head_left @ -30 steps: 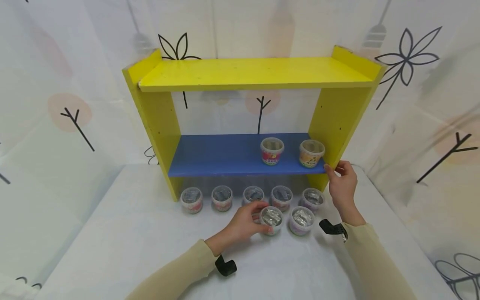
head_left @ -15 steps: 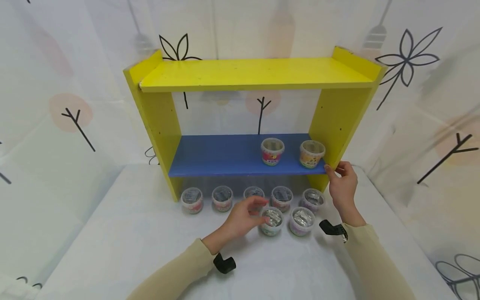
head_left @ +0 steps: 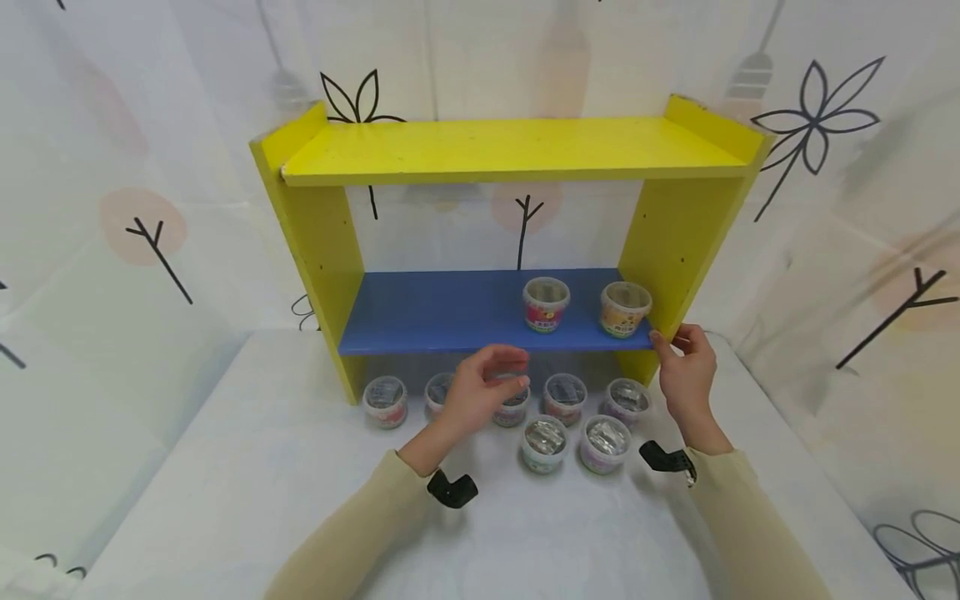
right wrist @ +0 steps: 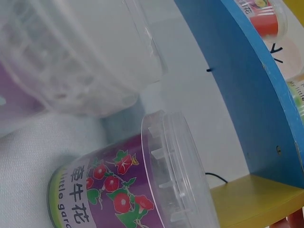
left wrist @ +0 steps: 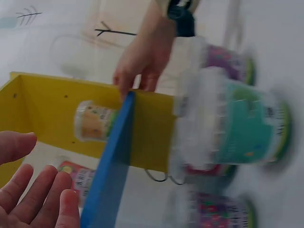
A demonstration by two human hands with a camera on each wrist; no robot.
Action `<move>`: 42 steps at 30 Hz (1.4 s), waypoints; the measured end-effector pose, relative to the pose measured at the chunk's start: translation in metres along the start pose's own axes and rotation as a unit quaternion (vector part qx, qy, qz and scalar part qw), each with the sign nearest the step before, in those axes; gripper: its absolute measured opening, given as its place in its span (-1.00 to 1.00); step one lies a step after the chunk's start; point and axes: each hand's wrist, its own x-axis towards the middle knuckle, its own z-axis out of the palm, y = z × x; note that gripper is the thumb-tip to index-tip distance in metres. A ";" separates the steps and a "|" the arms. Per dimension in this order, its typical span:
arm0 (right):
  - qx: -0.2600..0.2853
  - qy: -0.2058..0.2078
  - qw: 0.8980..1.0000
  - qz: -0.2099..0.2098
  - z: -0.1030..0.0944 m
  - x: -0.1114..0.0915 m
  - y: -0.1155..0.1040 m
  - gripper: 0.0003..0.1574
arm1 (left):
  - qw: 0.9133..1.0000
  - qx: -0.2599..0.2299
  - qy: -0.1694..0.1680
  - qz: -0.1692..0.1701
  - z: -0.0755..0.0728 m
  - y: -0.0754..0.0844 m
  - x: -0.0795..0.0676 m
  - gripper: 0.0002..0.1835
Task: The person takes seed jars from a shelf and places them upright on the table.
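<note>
My left hand (head_left: 477, 392) hovers before the middle of the row of clear plastic tubs, partly hiding two of them. Nothing is in its fingers, which spread apart in the left wrist view. A teal-labelled tub (left wrist: 251, 123) stands in the front row beside a purple-labelled tub (head_left: 602, 457). My right hand (head_left: 687, 371) grips the right side panel (head_left: 671, 250) of the yellow and blue shelf, thumb at the blue board's (head_left: 442, 312) front corner. On that board sit a pink-labelled tub (head_left: 544, 313) and an orange-labelled tub (head_left: 622, 320).
The back row under the board's front edge includes a tub at the left end (head_left: 386, 414), another tub (head_left: 564, 410) and a tub at the right end (head_left: 626, 408). A yellow top board (head_left: 510, 146) spans above. White patterned cloth (head_left: 135, 333) surrounds the table (head_left: 225, 500).
My left hand has let go of the teal-labelled tub and risen away from it, up and to the left. That tub stays in the front row. My right hand keeps its hold.
</note>
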 end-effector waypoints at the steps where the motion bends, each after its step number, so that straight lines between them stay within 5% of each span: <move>1: 0.001 0.000 1.000 0.000 0.000 0.000 0.000 -0.50 | 1.000 -0.003 0.006 0.008 -0.001 0.003 0.004 -0.62; 9: 0.001 -0.002 1.000 0.005 0.000 0.001 0.000 -0.50 | 0.998 0.007 0.058 0.037 -0.013 0.021 0.031 -0.59; 15: -0.005 -0.005 1.000 0.010 0.000 0.000 -0.001 -0.48 | 0.996 0.045 0.054 0.050 -0.021 0.028 0.049 -0.53; 25: -0.012 0.006 1.000 0.006 0.001 0.001 0.002 -0.52 | 0.997 0.072 0.025 -0.027 -0.022 0.021 0.073 -0.32; 42: -0.004 0.005 1.000 -0.005 0.000 0.002 0.004 -0.53 | 0.996 0.054 0.008 -0.072 -0.007 0.009 0.097 -0.20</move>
